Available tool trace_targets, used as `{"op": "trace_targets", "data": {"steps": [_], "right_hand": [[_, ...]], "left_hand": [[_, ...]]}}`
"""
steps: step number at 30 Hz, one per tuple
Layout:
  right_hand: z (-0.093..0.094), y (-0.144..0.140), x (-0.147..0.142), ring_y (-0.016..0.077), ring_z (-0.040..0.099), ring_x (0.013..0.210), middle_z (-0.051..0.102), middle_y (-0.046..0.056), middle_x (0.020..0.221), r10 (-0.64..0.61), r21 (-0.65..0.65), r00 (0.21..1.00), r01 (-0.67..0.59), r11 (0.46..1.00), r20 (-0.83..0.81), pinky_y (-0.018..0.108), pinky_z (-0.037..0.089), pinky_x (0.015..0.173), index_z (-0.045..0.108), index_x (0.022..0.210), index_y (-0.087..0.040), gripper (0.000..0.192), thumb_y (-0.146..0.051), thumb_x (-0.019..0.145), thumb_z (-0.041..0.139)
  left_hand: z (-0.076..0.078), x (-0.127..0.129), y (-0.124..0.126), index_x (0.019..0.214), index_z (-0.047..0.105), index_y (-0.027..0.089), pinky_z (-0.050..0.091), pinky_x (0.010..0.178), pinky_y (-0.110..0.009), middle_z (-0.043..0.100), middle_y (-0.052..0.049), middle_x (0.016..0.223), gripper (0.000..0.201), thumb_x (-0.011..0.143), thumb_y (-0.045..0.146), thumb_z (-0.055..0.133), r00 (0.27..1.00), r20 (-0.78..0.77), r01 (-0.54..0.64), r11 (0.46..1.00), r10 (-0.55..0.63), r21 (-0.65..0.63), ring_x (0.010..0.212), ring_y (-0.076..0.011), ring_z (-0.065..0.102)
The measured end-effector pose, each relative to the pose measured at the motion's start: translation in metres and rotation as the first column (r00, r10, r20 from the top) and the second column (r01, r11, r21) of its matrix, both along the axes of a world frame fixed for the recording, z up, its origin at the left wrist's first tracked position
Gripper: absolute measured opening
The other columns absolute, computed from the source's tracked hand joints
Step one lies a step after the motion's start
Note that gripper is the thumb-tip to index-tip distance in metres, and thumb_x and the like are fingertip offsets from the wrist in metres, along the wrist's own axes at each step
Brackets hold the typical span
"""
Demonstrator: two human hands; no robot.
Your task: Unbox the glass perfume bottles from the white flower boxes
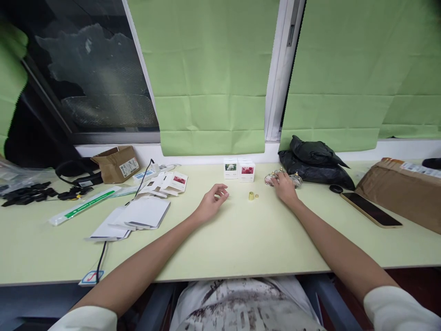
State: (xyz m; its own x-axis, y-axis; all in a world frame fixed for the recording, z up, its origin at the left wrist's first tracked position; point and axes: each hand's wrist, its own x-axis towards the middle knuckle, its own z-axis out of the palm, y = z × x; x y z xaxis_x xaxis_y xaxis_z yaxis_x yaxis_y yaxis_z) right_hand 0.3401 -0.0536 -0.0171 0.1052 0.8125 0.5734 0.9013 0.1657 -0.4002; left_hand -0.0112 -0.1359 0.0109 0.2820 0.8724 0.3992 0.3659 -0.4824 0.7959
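My left hand (212,202) is held just above the table, fingers loosely curled and apart, with nothing visible in them. My right hand (285,187) reaches down into a cluster of small, clear, shiny pieces with gold-coloured bits (296,179). Its fingers are bent together there, and whatever lies between them is hidden. Between the two hands stand a small gold cylinder (251,196) and a tinier gold piece (257,196). Behind them are small white boxes, one with a white-flower picture (230,168) and one with a pink-flower picture (246,171).
Flattened white cartons (141,212) and a black cable (101,262) lie at left, near an opened brown box (119,165) and a green-striped packet (86,205). On the right are black plastic bags (315,165), a phone (370,209) and a brown parcel (403,193).
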Motion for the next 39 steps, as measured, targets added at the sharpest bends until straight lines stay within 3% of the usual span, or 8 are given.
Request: {"op": "trace_targets", "data": {"steps": [4, 10, 15, 32, 37, 39], "right_hand": [[-0.003, 0.004, 0.002, 0.0308, 0.059, 0.103, 0.063, 0.018, 0.117, 0.016, 0.049, 0.999, -0.014, 0.999, -0.041, 0.039, 0.044, 0.087, 0.054, 0.12, -0.015, 0.027, -0.027, 0.096, 0.052], [-0.005, 0.006, 0.003, 0.0286, 0.058, 0.093, 0.062, 0.013, 0.103, -0.005, 0.06, 0.998, 0.008, 0.998, -0.056, 0.036, 0.041, 0.079, 0.05, 0.107, -0.018, 0.016, -0.024, 0.093, 0.053], [-0.001, 0.003, 0.002, 0.0279, 0.056, 0.093, 0.06, 0.013, 0.103, -0.023, 0.027, 0.999, 0.024, 0.999, -0.035, 0.035, 0.04, 0.078, 0.051, 0.097, -0.02, 0.004, -0.022, 0.094, 0.051], [0.003, 0.001, -0.001, 0.0267, 0.056, 0.091, 0.058, 0.014, 0.109, -0.092, -0.017, 0.996, 0.092, 0.996, 0.006, 0.035, 0.04, 0.077, 0.052, 0.101, -0.018, 0.005, -0.021, 0.097, 0.05], [0.013, -0.008, -0.006, 0.0246, 0.056, 0.086, 0.053, 0.016, 0.117, -0.108, 0.085, 0.994, 0.107, 0.991, 0.008, 0.034, 0.04, 0.072, 0.052, 0.101, -0.017, 0.011, -0.026, 0.094, 0.053], [0.019, -0.014, -0.012, 0.0238, 0.056, 0.085, 0.055, 0.014, 0.113, -0.015, 0.135, 1.0, 0.013, 0.991, 0.013, 0.033, 0.04, 0.072, 0.053, 0.101, -0.018, 0.011, -0.027, 0.094, 0.051]], "left_hand": [[-0.001, 0.0, 0.0, 0.124, 0.058, 0.026, 0.051, 0.083, -0.031, 0.066, -0.005, 0.113, 0.033, 0.098, 0.047, 0.058, 1.0, -0.001, 0.001, 1.0, -0.001, 0.004, 0.102, -0.0193, 0.062], [-0.003, 0.0, 0.001, 0.123, 0.059, 0.026, 0.051, 0.083, -0.03, 0.066, -0.005, 0.113, 0.032, 0.099, 0.046, 0.058, 1.0, -0.007, 0.008, 1.0, -0.008, 0.005, 0.101, -0.0187, 0.062], [-0.003, -0.001, 0.001, 0.124, 0.059, 0.026, 0.051, 0.083, -0.03, 0.066, -0.004, 0.113, 0.031, 0.099, 0.046, 0.057, 1.0, -0.02, 0.014, 1.0, -0.014, 0.004, 0.103, -0.0187, 0.062], [-0.003, -0.001, 0.001, 0.12, 0.062, 0.027, 0.051, 0.085, -0.03, 0.067, -0.003, 0.111, 0.027, 0.099, 0.043, 0.057, 0.999, -0.038, 0.025, 1.0, -0.025, 0.001, 0.103, -0.0187, 0.062], [-0.005, -0.001, 0.002, 0.121, 0.061, 0.026, 0.05, 0.085, -0.031, 0.067, -0.003, 0.111, 0.028, 0.1, 0.043, 0.056, 0.999, -0.039, 0.027, 1.0, -0.027, 0.009, 0.103, -0.0189, 0.062], [-0.005, -0.001, 0.002, 0.121, 0.061, 0.026, 0.05, 0.086, -0.032, 0.067, -0.004, 0.111, 0.028, 0.1, 0.044, 0.055, 0.999, -0.042, 0.026, 1.0, -0.025, 0.013, 0.103, -0.0192, 0.062]]}}
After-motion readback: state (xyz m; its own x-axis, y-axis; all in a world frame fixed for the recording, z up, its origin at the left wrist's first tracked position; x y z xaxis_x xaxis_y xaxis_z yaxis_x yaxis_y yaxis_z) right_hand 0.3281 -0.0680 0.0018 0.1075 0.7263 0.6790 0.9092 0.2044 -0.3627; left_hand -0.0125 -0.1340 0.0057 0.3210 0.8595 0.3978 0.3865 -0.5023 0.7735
